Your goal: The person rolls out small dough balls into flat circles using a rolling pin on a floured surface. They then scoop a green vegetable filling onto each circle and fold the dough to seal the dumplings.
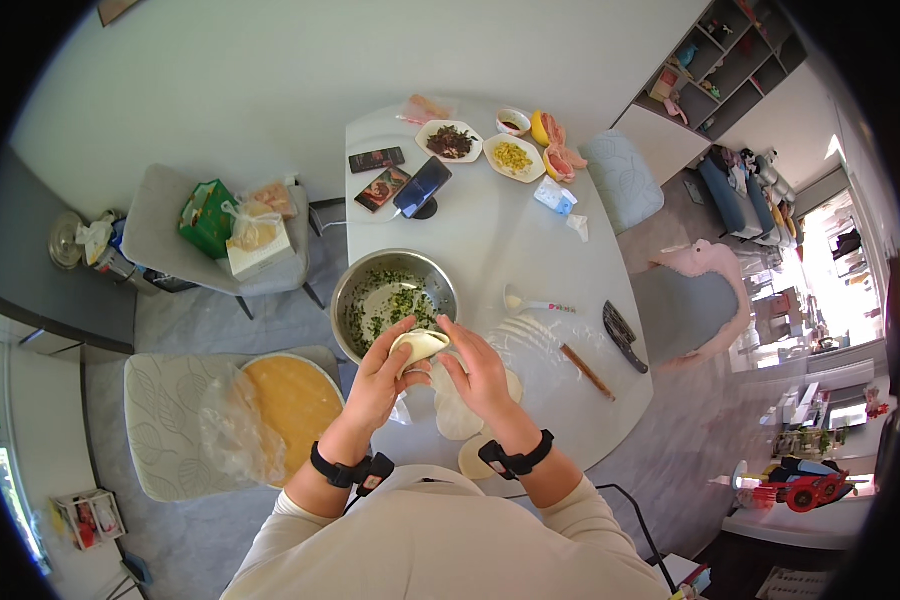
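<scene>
A folded round dough wrapper (423,345) sits in my left hand (379,373), pinched between the thumb and fingers. My right hand (481,369) is raised just right of it, fingers apart, fingertips close to the wrapper's edge; whether they touch it I cannot tell. Behind my hands stands a steel mixing bowl (339,296) with chopped green filling (409,304) and a utensil partly seen inside. Several flat dough wrappers (457,416) lie on the table below my right hand, partly covered by it. Any filling within the folded wrapper is hidden.
On the white table (487,225) are a spoon (529,304), a thin wooden rolling pin (587,372), a dark-bladed knife (624,337), phones (422,187), two plates of food (513,158) and a tissue pack (555,196). A round yellow board (300,405) rests on the left chair.
</scene>
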`<act>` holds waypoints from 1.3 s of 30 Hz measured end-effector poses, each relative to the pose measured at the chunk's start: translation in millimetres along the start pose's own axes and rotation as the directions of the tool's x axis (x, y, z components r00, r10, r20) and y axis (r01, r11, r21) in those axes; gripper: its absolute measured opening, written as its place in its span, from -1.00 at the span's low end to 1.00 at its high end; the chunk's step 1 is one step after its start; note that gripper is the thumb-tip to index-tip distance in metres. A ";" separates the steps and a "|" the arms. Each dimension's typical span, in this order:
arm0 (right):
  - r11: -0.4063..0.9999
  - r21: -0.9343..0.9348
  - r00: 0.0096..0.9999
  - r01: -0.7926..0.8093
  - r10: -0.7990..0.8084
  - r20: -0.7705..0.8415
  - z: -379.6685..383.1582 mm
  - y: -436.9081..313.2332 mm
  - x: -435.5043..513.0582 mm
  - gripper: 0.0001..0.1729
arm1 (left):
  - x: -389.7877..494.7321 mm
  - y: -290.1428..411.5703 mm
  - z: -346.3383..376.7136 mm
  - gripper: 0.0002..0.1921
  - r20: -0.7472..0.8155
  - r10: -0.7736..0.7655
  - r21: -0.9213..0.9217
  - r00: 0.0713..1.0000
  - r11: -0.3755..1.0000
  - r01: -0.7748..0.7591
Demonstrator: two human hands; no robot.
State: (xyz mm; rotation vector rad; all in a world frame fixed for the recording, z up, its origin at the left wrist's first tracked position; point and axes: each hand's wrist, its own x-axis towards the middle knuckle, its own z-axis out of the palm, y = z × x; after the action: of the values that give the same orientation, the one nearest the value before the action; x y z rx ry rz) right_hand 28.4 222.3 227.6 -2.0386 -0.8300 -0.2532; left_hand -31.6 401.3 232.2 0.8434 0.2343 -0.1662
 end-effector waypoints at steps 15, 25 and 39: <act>0.942 -0.225 0.962 0.249 -0.268 -0.056 3.6 -0.2 6.3 -0.50 | -1.2 -11.9 4.6 -0.48 -0.001 0.110 0.161 0.994 0.981 -0.108; 0.988 -0.056 0.989 0.143 -0.145 -0.036 2.8 -8.7 11.2 -0.60 | -7.1 -9.0 6.2 -0.47 0.068 0.224 0.324 0.972 0.917 -0.234; 0.951 -0.096 0.953 0.293 -0.298 -0.053 2.1 -8.0 15.6 -0.57 | -12.1 -0.8 9.1 -0.43 0.158 0.170 0.382 0.973 0.898 -0.219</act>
State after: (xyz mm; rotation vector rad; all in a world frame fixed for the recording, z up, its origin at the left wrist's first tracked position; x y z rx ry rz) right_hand 34.8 234.2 239.1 -1.9686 -1.0991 -0.5311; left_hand -42.2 394.6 240.7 1.2520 -0.0028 -0.0753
